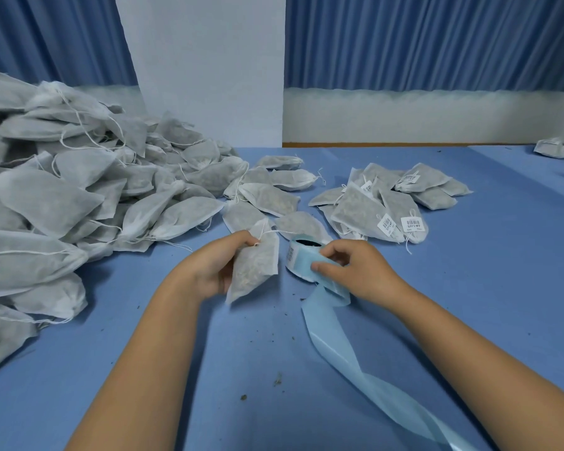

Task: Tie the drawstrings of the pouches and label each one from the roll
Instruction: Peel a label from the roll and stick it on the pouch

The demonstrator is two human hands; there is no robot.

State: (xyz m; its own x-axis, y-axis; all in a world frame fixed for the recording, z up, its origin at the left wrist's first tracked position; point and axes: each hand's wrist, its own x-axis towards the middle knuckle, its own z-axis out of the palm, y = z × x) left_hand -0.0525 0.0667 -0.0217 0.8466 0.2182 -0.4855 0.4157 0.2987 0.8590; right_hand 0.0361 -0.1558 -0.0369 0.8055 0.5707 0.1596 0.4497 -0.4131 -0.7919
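Fingers (241, 237) on both hands curling, gripping. Blue table (469, 304) carrying huge pouch pile (79, 190) at left, labelled pouches (388, 203) lying beyond; backing strip (339, 353) trailing nearward; right hand (355, 271) pinching label roll (298, 255); left hand (215, 265) holding pouch (258, 268) just beside roll.

Wide desk under a smooth blue cloth (469, 288), scattered with small dark crumbs (243, 397) near the lower middle. Along the far edge on the right, a thin orange-brown wooden strip (404, 144), topped by a pale white wall band (420, 115) with a wavy upper border. Above that, a pleated blue curtain (437, 40) on the right and another pleated blue curtain (56, 37) on the left. Between the two, a plain white upright pillar (209, 70), reaching down to the desk's far edge.
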